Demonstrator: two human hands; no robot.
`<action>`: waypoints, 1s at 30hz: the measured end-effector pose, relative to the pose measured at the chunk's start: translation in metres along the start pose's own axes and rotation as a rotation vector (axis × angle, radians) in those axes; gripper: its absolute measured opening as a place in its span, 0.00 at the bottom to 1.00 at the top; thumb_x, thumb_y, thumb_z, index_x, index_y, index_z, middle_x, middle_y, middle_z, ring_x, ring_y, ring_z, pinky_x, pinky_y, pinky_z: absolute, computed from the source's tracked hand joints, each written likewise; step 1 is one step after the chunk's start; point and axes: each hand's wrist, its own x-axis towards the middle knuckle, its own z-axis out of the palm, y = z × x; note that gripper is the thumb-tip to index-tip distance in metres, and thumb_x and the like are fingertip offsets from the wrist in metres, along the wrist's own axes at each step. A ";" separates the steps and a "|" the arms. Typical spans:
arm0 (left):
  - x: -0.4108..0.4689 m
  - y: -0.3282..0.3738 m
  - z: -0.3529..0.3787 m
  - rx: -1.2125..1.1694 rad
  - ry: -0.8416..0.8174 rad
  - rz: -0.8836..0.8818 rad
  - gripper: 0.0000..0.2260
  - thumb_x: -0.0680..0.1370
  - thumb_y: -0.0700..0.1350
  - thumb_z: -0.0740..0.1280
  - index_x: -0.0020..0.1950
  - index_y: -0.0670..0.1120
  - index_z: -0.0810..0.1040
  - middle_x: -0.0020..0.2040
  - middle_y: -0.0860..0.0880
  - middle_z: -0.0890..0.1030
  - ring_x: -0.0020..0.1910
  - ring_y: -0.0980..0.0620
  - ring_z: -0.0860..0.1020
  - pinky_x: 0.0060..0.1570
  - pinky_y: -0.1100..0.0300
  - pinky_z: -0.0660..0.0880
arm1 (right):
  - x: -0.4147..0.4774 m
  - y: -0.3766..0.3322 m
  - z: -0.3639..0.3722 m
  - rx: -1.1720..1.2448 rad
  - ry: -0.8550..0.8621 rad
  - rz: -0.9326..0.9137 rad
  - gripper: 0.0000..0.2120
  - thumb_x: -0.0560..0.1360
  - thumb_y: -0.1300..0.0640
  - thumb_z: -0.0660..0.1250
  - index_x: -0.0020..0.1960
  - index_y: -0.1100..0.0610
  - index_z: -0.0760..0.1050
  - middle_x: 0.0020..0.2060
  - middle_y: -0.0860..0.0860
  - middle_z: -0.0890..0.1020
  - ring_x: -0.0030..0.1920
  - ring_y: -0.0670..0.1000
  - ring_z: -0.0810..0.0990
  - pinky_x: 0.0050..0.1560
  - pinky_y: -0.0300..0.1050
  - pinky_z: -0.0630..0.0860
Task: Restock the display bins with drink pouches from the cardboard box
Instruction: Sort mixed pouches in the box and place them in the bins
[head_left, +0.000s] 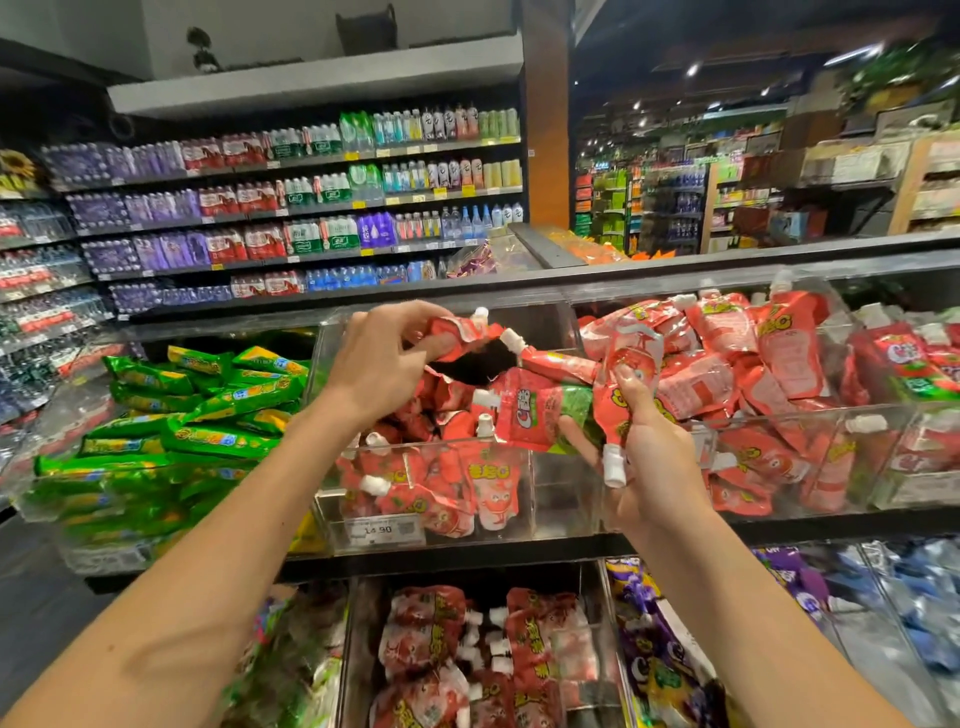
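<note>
A: What step am I on?
B: You are filling the middle bin (558, 488). Your left hand (384, 358) pinches one red pouch (457, 332) near its top, above the far side of the bin.
A: And my other hand?
B: Your right hand (649, 462) grips a bunch of red pouches (550, 410), over the near right corner. One hangs with its cap down.
A: What comes next?
B: I think you drop the left one into the dark gap at the back, then take another from the bunch. The bin on the right (831, 411) looks fuller. Go gently, so none slide out.
A: Where is the cardboard box?
B: I cannot see it here.
</note>
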 end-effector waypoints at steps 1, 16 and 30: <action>0.004 -0.004 0.005 0.060 -0.034 -0.003 0.09 0.77 0.47 0.73 0.56 0.55 0.84 0.46 0.57 0.83 0.46 0.58 0.79 0.53 0.58 0.74 | 0.000 -0.001 -0.001 -0.002 -0.001 -0.003 0.13 0.79 0.53 0.67 0.56 0.62 0.77 0.46 0.56 0.87 0.47 0.52 0.87 0.38 0.44 0.83; 0.037 -0.037 0.067 0.765 0.035 0.062 0.09 0.83 0.46 0.64 0.58 0.50 0.83 0.48 0.46 0.85 0.54 0.43 0.77 0.53 0.48 0.70 | -0.008 0.000 -0.010 -0.036 0.001 0.017 0.17 0.78 0.52 0.69 0.59 0.64 0.77 0.49 0.58 0.86 0.47 0.54 0.87 0.36 0.44 0.82; 0.031 -0.022 0.074 0.549 -0.326 0.026 0.13 0.83 0.56 0.61 0.65 0.57 0.78 0.60 0.49 0.82 0.64 0.45 0.75 0.63 0.45 0.64 | -0.019 -0.003 -0.011 -0.016 -0.023 0.032 0.13 0.78 0.55 0.68 0.57 0.63 0.78 0.46 0.59 0.86 0.45 0.55 0.87 0.36 0.47 0.83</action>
